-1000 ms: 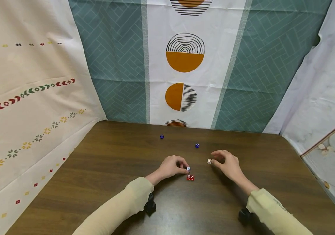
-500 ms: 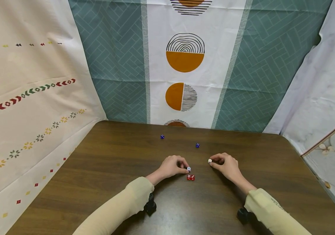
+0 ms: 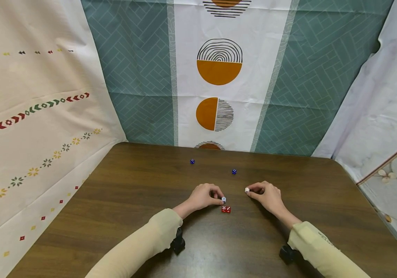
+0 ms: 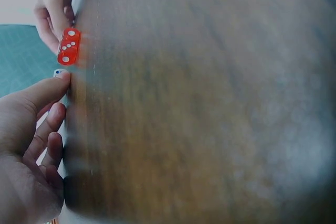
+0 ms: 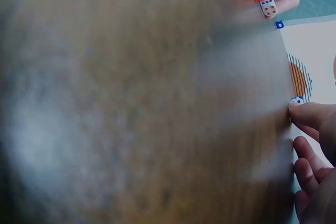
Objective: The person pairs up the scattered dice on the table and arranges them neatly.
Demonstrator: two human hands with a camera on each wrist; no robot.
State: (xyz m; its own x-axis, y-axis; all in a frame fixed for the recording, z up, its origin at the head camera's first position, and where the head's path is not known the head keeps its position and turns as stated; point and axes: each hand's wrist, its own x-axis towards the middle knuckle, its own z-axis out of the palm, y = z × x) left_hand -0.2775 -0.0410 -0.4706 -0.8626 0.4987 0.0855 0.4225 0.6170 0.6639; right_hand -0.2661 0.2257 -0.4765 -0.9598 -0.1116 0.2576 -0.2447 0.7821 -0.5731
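Pinching a white die [image 3: 224,199] lower-centre, left hand [image 3: 203,195] slants in from bottom left; right hand [image 3: 269,196], from bottom right, pinches a second die [image 3: 247,190] right of it. Wood table [image 3: 240,243], patterned cloth [image 3: 219,90] up top.

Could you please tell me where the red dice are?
In the head view, the red dice sit together right of centre, on the near side of the white die at the left hand.

Looks like a draped-off tabletop recording booth. Wood-grain table [image 3: 142,170], with cream patterned cloth [image 3: 38,77] hung left, teal-and-white cloth [image 3: 139,77] far, pale marbled cloth [image 3: 386,104] right, so fabric on three sides. Black wrist-worn cameras [image 3: 178,243] too. Home, lab or office: can't tell.
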